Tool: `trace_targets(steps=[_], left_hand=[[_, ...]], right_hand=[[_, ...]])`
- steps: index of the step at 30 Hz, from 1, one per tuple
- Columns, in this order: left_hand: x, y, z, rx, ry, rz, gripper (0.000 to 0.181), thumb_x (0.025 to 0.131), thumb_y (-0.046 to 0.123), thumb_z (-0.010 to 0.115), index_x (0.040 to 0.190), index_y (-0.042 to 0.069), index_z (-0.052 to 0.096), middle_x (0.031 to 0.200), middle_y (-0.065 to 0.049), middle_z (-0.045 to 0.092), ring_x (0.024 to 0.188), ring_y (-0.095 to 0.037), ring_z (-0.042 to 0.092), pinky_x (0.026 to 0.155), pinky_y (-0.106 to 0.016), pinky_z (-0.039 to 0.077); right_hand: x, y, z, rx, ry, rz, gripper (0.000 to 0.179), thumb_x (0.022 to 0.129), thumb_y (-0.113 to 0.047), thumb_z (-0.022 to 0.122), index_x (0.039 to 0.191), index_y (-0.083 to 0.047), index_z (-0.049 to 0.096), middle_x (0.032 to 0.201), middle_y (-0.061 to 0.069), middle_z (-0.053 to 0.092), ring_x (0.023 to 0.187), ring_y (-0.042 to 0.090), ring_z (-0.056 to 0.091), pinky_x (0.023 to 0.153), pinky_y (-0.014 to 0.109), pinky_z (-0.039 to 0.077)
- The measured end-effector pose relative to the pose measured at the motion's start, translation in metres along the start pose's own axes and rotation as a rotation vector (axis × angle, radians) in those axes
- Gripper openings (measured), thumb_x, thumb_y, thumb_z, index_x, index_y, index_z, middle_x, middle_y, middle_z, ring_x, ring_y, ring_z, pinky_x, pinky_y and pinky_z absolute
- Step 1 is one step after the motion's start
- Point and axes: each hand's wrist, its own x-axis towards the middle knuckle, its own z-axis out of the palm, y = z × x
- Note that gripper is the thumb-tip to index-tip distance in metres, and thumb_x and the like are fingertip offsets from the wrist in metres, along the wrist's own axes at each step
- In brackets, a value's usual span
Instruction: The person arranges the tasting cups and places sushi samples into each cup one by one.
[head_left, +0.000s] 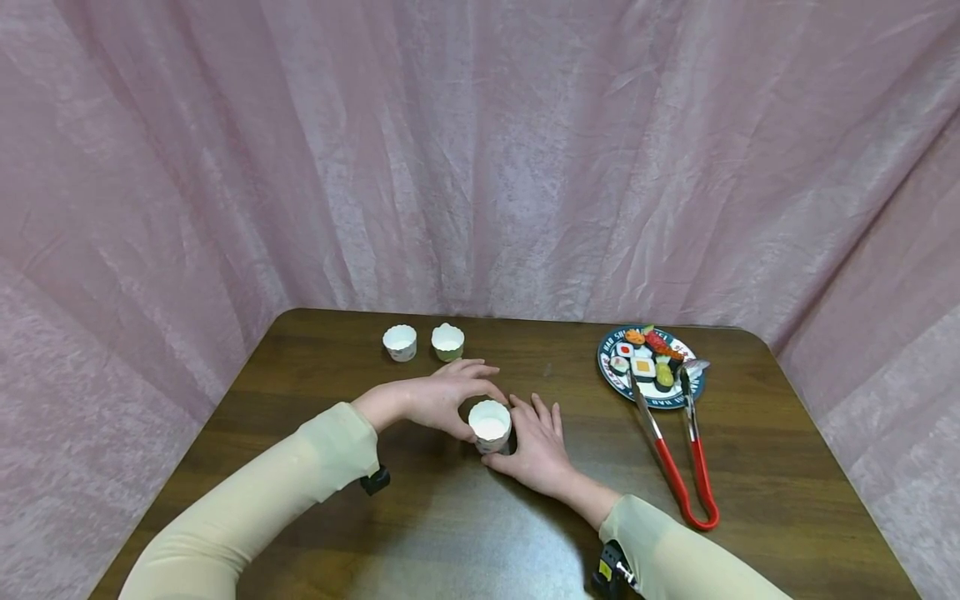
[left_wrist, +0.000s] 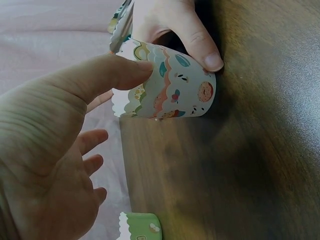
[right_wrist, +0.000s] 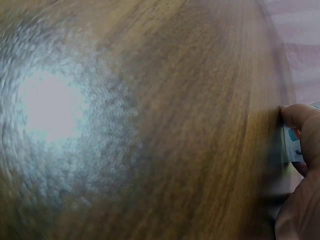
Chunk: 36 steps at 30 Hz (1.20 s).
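Note:
A white paper baking cup (head_left: 490, 429) with scalloped rim stands upright on the wooden table, between both hands. In the left wrist view, pastry and fruit prints cover the cup (left_wrist: 187, 90). My left hand (head_left: 442, 402) holds its upper part between thumb and index finger; the other fingers extend away. From the right, my right hand (head_left: 534, 450) pinches the cup low down, its thumb near the base. The right wrist view catches only part of the right hand (right_wrist: 306, 150) and a sliver of cup (right_wrist: 294, 146). The cup's inside looks white.
Behind the left hand stand a white paper cup (head_left: 400, 343) and a green one (head_left: 448, 343). At the back right, a plate (head_left: 612, 382) bears several sushi pieces. Red-handled tongs (head_left: 671, 477) lie with their tips on it. A pink curtain (head_left: 480, 167) hangs behind the table.

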Motion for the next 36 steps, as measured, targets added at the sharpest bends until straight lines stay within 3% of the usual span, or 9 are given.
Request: trace_targets(steps=[14,25,36], left_hand=[[0.000,0.002,-0.002,0.013,0.018,0.002,0.061,0.085,0.029,0.084,0.141,0.026,0.061,0.172,-0.010,0.029,0.162,-0.041,0.013,0.128,-0.064,0.014],[-0.002,0.004,-0.006,-0.047,0.050,-0.015,0.051,0.082,0.032,0.083,0.129,0.028,0.064,0.173,-0.007,0.027,0.163,-0.037,0.009,0.127,-0.066,0.013],[-0.008,0.008,-0.023,-0.080,0.150,-0.012,0.040,0.083,0.032,0.083,0.119,0.027,0.067,0.173,-0.007,0.026,0.164,-0.035,0.008,0.127,-0.067,0.015]], right_hand=[[0.000,0.002,0.000,-0.003,0.003,-0.002,0.082,0.078,-0.049,0.087,0.145,-0.015,0.056,0.163,0.015,0.044,0.158,0.047,0.021,0.126,0.070,0.001],[0.000,-0.001,-0.001,0.001,0.000,0.004,0.085,0.077,-0.049,0.087,0.148,-0.016,0.054,0.163,0.014,0.044,0.158,0.047,0.020,0.126,0.070,0.001],[0.000,0.000,-0.001,0.009,-0.001,-0.002,0.086,0.076,-0.047,0.087,0.148,-0.014,0.055,0.163,0.013,0.045,0.158,0.048,0.021,0.126,0.071,0.001]])
